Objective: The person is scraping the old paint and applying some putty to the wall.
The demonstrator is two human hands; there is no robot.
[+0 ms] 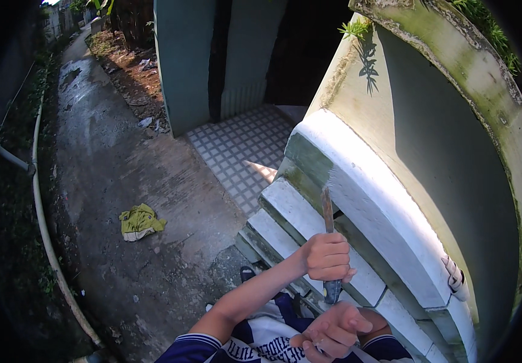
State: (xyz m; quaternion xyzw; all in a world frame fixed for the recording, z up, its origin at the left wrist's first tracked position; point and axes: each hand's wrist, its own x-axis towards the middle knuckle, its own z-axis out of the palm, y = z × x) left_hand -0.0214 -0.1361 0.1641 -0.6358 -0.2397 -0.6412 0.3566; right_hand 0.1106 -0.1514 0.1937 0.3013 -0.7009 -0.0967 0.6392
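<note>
Long-bladed tool (328,212) sits gripped by its handle in the left hand (327,259), that forearm slanting in from the near left. Its blade points far, the tip close to the white ledge (375,209). Just nearer than the handle's end, the right hand (336,327) is palm up, fingers loosely curled; whether they touch, I can't tell.

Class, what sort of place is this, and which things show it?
Probably an outdoor residential lane: there's a concrete path, a checkered tiled floor opening onto it, and a long pale pipe along its edge.
</note>
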